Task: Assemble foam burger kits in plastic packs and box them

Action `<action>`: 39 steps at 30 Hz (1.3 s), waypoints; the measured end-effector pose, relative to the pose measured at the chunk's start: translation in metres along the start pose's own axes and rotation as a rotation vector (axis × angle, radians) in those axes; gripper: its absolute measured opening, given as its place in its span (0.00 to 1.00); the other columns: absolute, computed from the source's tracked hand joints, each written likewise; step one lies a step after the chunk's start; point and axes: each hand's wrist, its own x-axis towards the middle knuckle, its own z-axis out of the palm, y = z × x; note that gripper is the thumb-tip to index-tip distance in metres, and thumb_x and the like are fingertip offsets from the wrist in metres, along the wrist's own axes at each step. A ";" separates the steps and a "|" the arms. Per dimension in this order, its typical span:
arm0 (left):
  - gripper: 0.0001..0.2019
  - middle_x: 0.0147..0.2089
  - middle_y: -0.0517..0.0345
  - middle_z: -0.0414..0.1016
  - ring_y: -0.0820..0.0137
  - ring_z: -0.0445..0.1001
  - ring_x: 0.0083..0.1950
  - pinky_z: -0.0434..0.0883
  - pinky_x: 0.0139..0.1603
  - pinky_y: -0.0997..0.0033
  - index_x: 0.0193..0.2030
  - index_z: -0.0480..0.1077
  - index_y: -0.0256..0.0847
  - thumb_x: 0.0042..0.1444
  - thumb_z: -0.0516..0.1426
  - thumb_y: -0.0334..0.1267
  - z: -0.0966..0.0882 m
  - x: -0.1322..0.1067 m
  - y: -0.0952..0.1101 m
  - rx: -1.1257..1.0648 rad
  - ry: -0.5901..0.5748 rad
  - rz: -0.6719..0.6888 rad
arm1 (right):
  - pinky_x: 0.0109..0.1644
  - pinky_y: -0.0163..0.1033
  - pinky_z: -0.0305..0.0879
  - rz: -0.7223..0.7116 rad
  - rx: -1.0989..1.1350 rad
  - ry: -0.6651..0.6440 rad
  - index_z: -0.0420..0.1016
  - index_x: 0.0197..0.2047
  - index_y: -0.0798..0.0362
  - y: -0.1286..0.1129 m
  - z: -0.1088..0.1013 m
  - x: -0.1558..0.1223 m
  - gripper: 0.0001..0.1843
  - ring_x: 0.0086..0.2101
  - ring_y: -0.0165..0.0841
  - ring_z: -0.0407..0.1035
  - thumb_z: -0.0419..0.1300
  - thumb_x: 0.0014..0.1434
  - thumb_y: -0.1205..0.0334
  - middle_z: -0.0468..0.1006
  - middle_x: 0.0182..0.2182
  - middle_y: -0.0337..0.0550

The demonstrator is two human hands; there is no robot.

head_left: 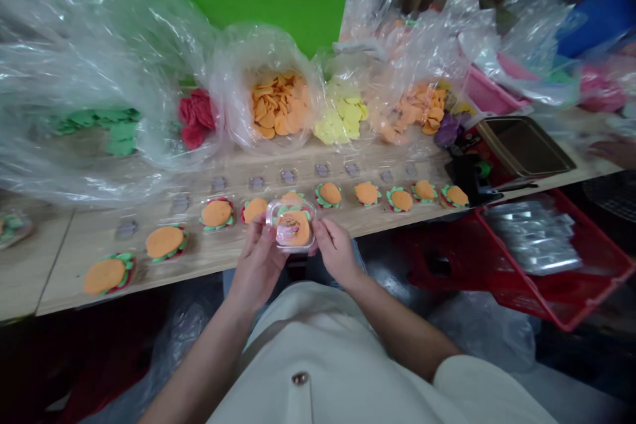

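Between my two hands is a small clear plastic box (293, 226) with a toy burger inside and a printed burger label on its lid. My left hand (261, 262) grips its left side, and my right hand (338, 248) has hold of the right side. The box is just over the table's front edge. Behind it runs a row of open clear boxes with toy burgers, such as one burger (216, 214) to the left and another burger (367, 193) to the right. Their transparent lids with small grey marks (288, 176) lie folded back.
Along the back stand plastic bags of orange pieces (278, 106), yellow pieces (342, 118), green pieces (119, 129) and red pieces (195, 118). A brown tray (527, 144) lies at the right. Below the table edge, a red crate (609, 271) holds clear plastic packaging (534, 235).
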 end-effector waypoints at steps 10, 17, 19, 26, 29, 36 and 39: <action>0.09 0.33 0.61 0.71 0.75 0.70 0.33 0.67 0.32 0.77 0.37 0.69 0.41 0.49 0.60 0.40 -0.028 -0.033 -0.003 0.392 -0.018 -0.381 | 0.26 0.31 0.48 -0.024 -0.315 -0.560 0.60 0.25 0.52 0.001 -0.010 -0.010 0.16 0.23 0.25 0.54 0.51 0.58 0.51 0.59 0.20 0.31; 0.15 0.43 0.52 0.76 0.67 0.74 0.40 0.70 0.41 0.67 0.42 0.72 0.41 0.45 0.63 0.37 -0.054 -0.071 -0.024 0.224 0.111 -0.512 | 0.28 0.31 0.51 0.047 -0.308 -0.645 0.59 0.26 0.53 0.015 -0.028 -0.056 0.14 0.24 0.25 0.55 0.50 0.59 0.54 0.61 0.22 0.33; 0.13 0.40 0.54 0.77 0.68 0.74 0.38 0.70 0.39 0.68 0.38 0.73 0.41 0.43 0.64 0.38 -0.054 -0.075 -0.027 0.269 0.134 -0.482 | 0.29 0.31 0.52 0.053 -0.342 -0.738 0.59 0.29 0.52 0.010 -0.037 -0.060 0.13 0.25 0.26 0.56 0.50 0.60 0.54 0.63 0.24 0.34; 0.06 0.31 0.53 0.77 0.68 0.73 0.32 0.70 0.35 0.70 0.28 0.77 0.42 0.41 0.64 0.39 -0.037 -0.075 -0.026 0.562 0.089 -0.238 | 0.29 0.34 0.49 -0.117 -0.548 -0.793 0.60 0.28 0.51 -0.001 -0.049 -0.069 0.11 0.25 0.28 0.55 0.47 0.61 0.58 0.64 0.25 0.37; 0.05 0.32 0.52 0.76 0.66 0.73 0.34 0.70 0.37 0.69 0.30 0.78 0.43 0.45 0.62 0.38 -0.036 -0.074 -0.028 0.644 -0.033 -0.159 | 0.30 0.34 0.51 -0.153 -0.567 -0.785 0.61 0.28 0.51 -0.009 -0.047 -0.066 0.10 0.26 0.29 0.56 0.50 0.59 0.58 0.65 0.26 0.38; 0.05 0.30 0.54 0.76 0.68 0.72 0.32 0.70 0.35 0.70 0.30 0.76 0.42 0.44 0.62 0.38 -0.038 -0.069 -0.033 0.640 -0.127 -0.273 | 0.31 0.34 0.53 -0.302 -0.569 -0.947 0.64 0.30 0.52 -0.018 -0.040 -0.051 0.09 0.27 0.29 0.58 0.48 0.60 0.62 0.66 0.26 0.39; 0.05 0.29 0.55 0.75 0.70 0.70 0.31 0.68 0.33 0.71 0.28 0.74 0.41 0.45 0.62 0.39 -0.036 -0.071 -0.035 0.584 -0.077 -0.294 | 0.30 0.33 0.53 -0.217 -0.523 -0.934 0.63 0.29 0.52 -0.011 -0.043 -0.052 0.10 0.27 0.29 0.58 0.47 0.61 0.60 0.65 0.26 0.38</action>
